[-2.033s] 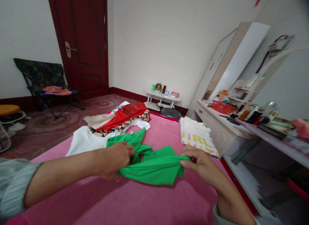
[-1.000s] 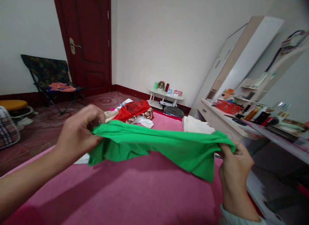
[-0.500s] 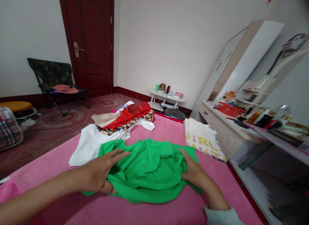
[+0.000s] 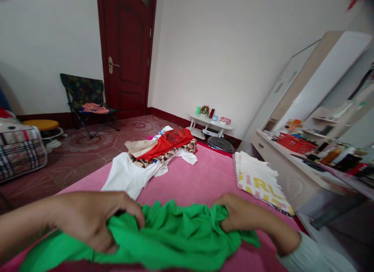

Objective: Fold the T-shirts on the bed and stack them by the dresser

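Now mid-gather: green shirt (image 4: pixel 172 241) bunched in loose folds on the pink bed (image 4: pixel 201 178), close in at 6 o'clock. Left hand (image 4: pixel 90 219) curled over the cloth at its 9 o'clock side, fingers (image 4: pixel 134 213) bent down and pinching a ridge of fabric. Right hand (image 4: pixel 242 217) at the 3 o'clock side, knuckles up, fingers closed into a fold; grip looks firm, though fingertips hidden under the cloth. Step in hand, by judgement: collecting or rearranging the shirt before laying it flat. Next move probably calls for finding two matching edges or corners, lifting or spreading evenly, keeping the slack from tangling.

Beyond, at 12 o'clock: pile of clothes (image 4: pixel 159 153), red piece on top, white one spilling toward the hands. At 2 o'clock: folded white shirt (image 4: pixel 258 182) with yellow lettering, near the bed edge. Dresser (image 4: pixel 280 163) with clutter further to 3 o'clock.

Against half a second ago: shirt pulled nearer and lower, more crumpled; left hand then flat and open on the cloth, now clenched. Camera swung right, door shifted toward centre.
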`<state>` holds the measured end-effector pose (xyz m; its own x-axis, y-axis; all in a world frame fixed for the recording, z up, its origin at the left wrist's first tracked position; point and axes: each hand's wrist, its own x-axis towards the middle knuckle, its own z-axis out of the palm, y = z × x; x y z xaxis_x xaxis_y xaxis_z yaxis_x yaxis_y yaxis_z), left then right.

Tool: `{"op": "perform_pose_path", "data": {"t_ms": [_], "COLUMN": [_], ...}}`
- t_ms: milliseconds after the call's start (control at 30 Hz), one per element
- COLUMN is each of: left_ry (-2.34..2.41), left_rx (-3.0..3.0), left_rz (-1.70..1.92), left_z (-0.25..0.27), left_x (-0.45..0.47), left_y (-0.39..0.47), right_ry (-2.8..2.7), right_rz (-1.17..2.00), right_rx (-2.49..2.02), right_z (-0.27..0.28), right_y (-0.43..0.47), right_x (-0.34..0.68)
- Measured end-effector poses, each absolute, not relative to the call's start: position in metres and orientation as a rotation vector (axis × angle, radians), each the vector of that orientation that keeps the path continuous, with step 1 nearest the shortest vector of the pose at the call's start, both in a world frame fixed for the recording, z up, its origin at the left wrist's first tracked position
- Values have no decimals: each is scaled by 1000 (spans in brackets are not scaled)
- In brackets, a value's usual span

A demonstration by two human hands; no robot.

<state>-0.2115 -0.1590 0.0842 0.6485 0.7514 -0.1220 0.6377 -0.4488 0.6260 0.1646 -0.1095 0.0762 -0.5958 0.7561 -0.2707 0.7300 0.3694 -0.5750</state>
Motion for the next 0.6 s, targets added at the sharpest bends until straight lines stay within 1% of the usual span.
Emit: {"op": "perform_pose_path", "data": {"t_ms": [33, 67, 100, 167, 233, 300, 333, 467, 533, 600], "left_ry": [1074, 1114, 1193, 1517, 1888, 2058, 2045, 1899, 1934, 1958], "left_rx": [2117, 2086, 2117, 2263, 2403, 2546, 2609, 2607, 2605, 2624], "left_rz": [199, 254, 386, 771, 1013, 1007, 948, 504, 550, 624], "left_z": [101, 118, 133, 157, 162, 143, 125, 30, -8, -29], "left_x": [-218, -223, -227, -231, -228, -221, -216, -197, -190, -188], "left_y": [-147, -134, -120, -91, -62, -36, -24, 6, 9, 10], "right_ry": [-2535, -2457, -2342, -2073, -1875, -1807, -1809, -1725, -1583, -1423], "right_rz": [975, 842, 667, 313, 95, -6, -31, -133, -250, -290], "right_rx": [-1391, -1371, -1329, -1239, -1179, -1218, -1270, -1515, -1796, -2034], "right_z": [93, 110, 127, 154, 163, 152, 138, 60, 20, -12], "right_y": [-91, -71, -50, -11, 20, 39, 45, 53, 49, 41], "right_x": [161, 157, 153, 148, 150, 163, 175, 258, 315, 371]}}
